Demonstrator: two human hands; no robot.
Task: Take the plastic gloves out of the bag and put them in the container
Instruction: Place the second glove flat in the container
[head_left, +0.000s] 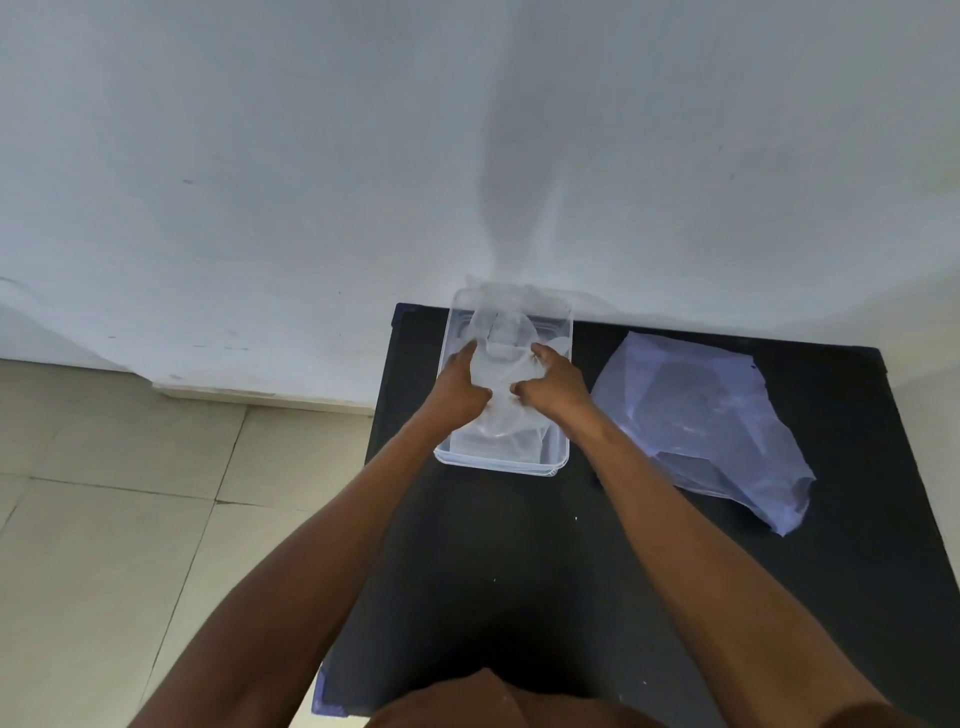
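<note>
Head view, frame centre: left hand (460, 387) and right hand (556, 387) both pinch the plastic gloves (501, 364) over the container (563, 395); bag (706, 415) lies right.

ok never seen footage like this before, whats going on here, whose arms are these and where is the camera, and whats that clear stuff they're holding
There is no machine here. The one picture comes from a wide-angle camera worn on a person's head, looking forward and down, so the two bare arms reaching in from the bottom are the wearer's own.

On the dark table stands a clear plastic container, close to the white wall. The left hand and the right hand are both over it, pinching a thin see-through plastic glove between them, held low in the container. More clear plastic seems to lie beneath, though it is hard to tell apart.

To the right lies a crumpled pale bag, flat on the table and touched by neither hand.
</note>
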